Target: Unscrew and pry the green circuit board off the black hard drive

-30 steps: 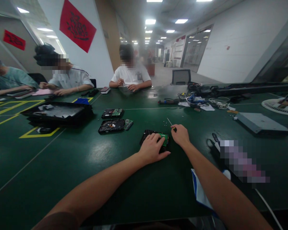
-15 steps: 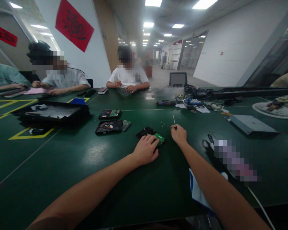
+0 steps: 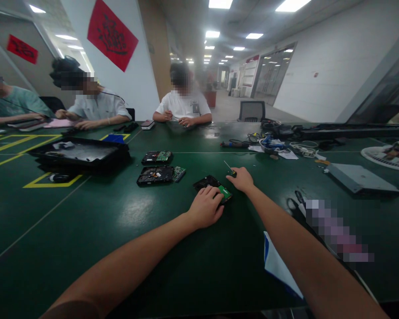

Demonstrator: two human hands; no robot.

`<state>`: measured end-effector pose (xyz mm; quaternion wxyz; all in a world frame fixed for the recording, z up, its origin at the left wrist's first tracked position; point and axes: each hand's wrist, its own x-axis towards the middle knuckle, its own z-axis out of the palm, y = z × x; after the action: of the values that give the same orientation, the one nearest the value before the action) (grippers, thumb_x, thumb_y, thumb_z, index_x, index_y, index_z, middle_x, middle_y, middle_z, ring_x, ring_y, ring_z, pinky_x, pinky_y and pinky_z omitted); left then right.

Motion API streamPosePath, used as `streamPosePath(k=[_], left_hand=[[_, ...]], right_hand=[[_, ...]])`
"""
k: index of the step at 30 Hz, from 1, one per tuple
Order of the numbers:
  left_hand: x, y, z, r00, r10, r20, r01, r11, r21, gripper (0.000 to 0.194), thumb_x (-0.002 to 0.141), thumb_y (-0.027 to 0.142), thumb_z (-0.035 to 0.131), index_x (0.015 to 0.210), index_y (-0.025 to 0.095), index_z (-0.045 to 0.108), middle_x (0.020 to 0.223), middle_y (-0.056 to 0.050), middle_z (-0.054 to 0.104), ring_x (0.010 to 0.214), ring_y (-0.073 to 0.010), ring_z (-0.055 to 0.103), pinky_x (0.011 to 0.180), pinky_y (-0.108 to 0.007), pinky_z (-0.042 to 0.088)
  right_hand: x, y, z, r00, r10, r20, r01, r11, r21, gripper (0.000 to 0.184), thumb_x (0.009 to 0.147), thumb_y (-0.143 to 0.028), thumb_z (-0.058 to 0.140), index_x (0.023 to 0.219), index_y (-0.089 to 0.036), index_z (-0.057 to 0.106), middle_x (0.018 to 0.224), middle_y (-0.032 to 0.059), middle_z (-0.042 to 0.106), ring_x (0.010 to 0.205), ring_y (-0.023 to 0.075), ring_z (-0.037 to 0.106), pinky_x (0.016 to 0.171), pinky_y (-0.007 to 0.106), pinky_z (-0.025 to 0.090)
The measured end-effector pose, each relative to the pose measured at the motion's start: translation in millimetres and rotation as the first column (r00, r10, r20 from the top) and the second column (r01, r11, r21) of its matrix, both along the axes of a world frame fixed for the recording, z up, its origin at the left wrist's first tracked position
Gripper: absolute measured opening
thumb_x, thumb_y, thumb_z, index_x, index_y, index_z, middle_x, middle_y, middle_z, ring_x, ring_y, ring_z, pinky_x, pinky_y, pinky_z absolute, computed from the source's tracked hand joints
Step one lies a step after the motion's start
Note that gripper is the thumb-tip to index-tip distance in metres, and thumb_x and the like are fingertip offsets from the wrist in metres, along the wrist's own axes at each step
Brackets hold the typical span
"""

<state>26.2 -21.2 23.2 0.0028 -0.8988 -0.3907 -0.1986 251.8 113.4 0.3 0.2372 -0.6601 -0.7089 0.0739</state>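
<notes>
My left hand lies over the near side of a black hard drive, its fingers bent across the drive and holding it against the table. Part of a green circuit board shows beyond my fingertips; the rest is hidden under the hand. Just right of the drive, my right hand is closed round the dark and yellow handle of a screwdriver. The thin shaft points up and to the left, away from the drive.
Two more hard drives lie to the left, a loose circuit board beside the nearer one. Black trays are further left. Cables, a grey metal box and scissors lie right. Several people sit across the table.
The hard drive has turned under my left hand, and the hand's thumb has drawn in. My right hand swung the screwdriver upright, then tilted it left again, nearer the drive.
</notes>
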Motion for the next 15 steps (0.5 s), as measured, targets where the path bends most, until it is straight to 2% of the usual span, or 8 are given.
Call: streamPosePath(k=[3, 7, 11, 15], left_hand=[[0.0, 0.3, 0.5, 1.0, 0.0, 0.0, 0.0, 1.0, 0.002, 0.035, 0.093, 0.036, 0.057, 0.124, 0.022, 0.06, 0.128, -0.012, 0.059, 0.118, -0.0313, 0.052, 0.101, -0.05, 0.046], [0.7, 0.8, 0.0, 1.0, 0.003, -0.003, -0.003, 1.0, -0.004, 0.035, 0.092, 0.036, 0.058, 0.124, 0.022, 0.06, 0.127, -0.012, 0.059, 0.119, -0.0315, 0.052, 0.101, -0.05, 0.046], [1.1, 0.6, -1.2, 1.0, 0.009, -0.002, -0.009, 1.0, -0.002, 0.035, 0.092, 0.035, 0.058, 0.125, 0.022, 0.059, 0.127, -0.011, 0.059, 0.119, -0.0312, 0.052, 0.101, -0.05, 0.045], [1.1, 1.2, -2.8, 1.0, 0.01, 0.003, -0.01, 1.0, 0.001, 0.037, 0.092, 0.036, 0.058, 0.126, 0.021, 0.058, 0.127, -0.012, 0.058, 0.118, -0.0313, 0.052, 0.101, -0.05, 0.045]], right_hand=[[-0.6, 12.9, 0.3, 0.999, 0.022, 0.05, -0.021, 0.999, -0.027, 0.05, 0.084, -0.047, 0.075, 0.128, -0.024, 0.07, 0.121, 0.0131, 0.067, 0.111, 0.0262, 0.065, 0.096, 0.034, 0.047], [1.1, 23.7, 0.6, 0.998, 0.05, 0.038, -0.047, 0.997, -0.065, 0.033, 0.083, -0.044, 0.076, 0.112, -0.028, 0.077, 0.112, 0.0059, 0.073, 0.101, 0.0223, 0.068, 0.088, 0.03, 0.048], [1.6, 25.0, -2.8, 1.0, 0.013, 0.011, -0.012, 0.997, -0.08, 0.022, 0.085, -0.041, 0.073, 0.103, -0.028, 0.078, 0.101, 0.0026, 0.077, 0.09, 0.0206, 0.069, 0.077, 0.028, 0.049], [2.4, 24.3, -5.4, 1.0, -0.011, -0.012, 0.01, 0.997, -0.077, 0.015, 0.086, -0.037, 0.072, 0.095, -0.027, 0.078, 0.099, 0.0035, 0.077, 0.088, 0.0216, 0.068, 0.075, 0.029, 0.048]])
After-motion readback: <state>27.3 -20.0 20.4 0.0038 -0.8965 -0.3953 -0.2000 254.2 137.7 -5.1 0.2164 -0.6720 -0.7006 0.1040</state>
